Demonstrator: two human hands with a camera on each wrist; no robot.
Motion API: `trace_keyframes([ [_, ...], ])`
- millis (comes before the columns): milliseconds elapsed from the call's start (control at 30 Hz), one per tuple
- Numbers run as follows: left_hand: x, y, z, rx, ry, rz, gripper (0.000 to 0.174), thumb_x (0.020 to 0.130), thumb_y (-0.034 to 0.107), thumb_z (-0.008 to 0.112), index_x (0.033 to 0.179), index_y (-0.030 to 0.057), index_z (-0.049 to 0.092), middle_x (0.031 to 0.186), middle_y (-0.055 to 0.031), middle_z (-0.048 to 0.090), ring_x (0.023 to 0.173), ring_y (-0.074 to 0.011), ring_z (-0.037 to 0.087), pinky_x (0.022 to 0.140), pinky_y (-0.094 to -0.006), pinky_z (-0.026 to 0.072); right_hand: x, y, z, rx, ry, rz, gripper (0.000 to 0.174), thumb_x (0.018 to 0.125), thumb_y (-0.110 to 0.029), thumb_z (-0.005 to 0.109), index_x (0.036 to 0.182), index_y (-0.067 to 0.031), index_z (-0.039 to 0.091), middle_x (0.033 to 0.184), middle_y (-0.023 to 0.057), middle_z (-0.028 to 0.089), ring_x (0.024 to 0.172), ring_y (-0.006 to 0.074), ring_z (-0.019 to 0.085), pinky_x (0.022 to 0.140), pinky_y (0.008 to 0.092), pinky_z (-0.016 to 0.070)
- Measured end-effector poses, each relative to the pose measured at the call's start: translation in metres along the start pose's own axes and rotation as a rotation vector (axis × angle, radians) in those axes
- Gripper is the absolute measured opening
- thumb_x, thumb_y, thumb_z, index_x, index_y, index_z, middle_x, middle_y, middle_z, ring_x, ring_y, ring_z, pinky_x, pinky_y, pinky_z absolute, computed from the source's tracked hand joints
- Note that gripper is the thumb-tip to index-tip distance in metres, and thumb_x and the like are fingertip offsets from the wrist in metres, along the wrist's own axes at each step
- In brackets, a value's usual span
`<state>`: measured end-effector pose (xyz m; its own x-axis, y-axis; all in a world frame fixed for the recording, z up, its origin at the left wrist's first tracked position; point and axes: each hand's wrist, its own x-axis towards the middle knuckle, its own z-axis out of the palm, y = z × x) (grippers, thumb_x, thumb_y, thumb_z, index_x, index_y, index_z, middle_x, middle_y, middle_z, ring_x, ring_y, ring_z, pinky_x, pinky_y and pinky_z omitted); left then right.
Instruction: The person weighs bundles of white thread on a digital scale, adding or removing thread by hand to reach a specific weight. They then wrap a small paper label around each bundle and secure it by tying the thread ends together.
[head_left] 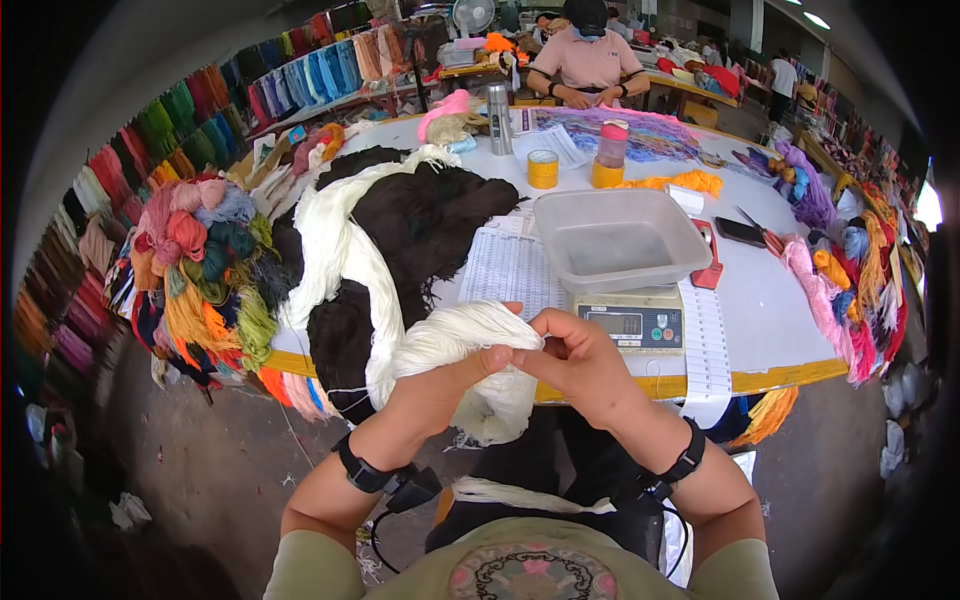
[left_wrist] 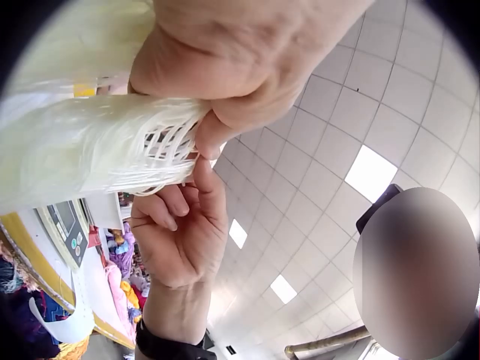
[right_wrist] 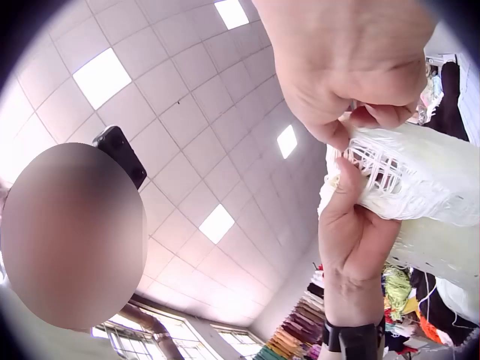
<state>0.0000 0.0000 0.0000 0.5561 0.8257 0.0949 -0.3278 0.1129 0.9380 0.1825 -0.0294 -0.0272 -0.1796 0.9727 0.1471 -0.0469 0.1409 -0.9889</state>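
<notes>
A skein of white yarn [head_left: 460, 340] hangs over the table's front edge between both hands. My left hand [head_left: 445, 390] holds it from below, its fingers behind the yarn and its thumb at the right edge. With bent thumb and forefinger, my right hand [head_left: 590, 365] pinches strands at that same edge, the two thumbs close together. In the left wrist view, the strands [left_wrist: 171, 139] beside the fingertips spread into a loose lattice with gaps. The right wrist view shows the same open netting [right_wrist: 382, 169] between the hands.
Behind the skein, long white yarn [head_left: 340, 240] lies over a dark brown yarn heap [head_left: 430, 210]. A plastic tub [head_left: 620, 240] sits on a digital scale [head_left: 635, 325] at right. Colourful yarn bundles [head_left: 200, 260] crowd the left edge; scissors [head_left: 765, 235] and a phone [head_left: 738, 232] lie far right.
</notes>
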Motion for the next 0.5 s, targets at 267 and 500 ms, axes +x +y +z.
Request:
trace_keyframes([
  [267, -0.003, -0.006, -0.016, -0.169, -0.015, -0.031, 0.027, 0.09, 0.014, 0.064, 0.113, 0.0001, 0.06, 0.096, -0.0052, 0.064, 0.087, -0.0131, 0.06, 0.076, -0.0273, 0.0485, -0.003, -0.023, -0.004, 0.466, -0.009, 0.197, 0.009, 0.093, -0.017, 0.059, 0.093, -0.0078, 0.058, 0.079, -0.0029, 0.058, 0.05, 0.0018, 0.035, 0.044, 0.0186, 0.0238],
  [500, -0.031, 0.0, -0.043, -0.078, -0.367, -0.37, 0.025, 0.089, 0.017, 0.064, 0.105, -0.0023, 0.064, 0.071, -0.0022, 0.058, 0.059, -0.0066, 0.05, 0.053, -0.0225, 0.0382, -0.029, -0.028, -0.038, 0.3, -0.031, 0.33, 0.023, 0.092, -0.026, 0.065, 0.107, -0.0079, 0.062, 0.077, -0.0067, 0.054, 0.057, -0.0009, 0.037, 0.045, 0.0156, 0.0247],
])
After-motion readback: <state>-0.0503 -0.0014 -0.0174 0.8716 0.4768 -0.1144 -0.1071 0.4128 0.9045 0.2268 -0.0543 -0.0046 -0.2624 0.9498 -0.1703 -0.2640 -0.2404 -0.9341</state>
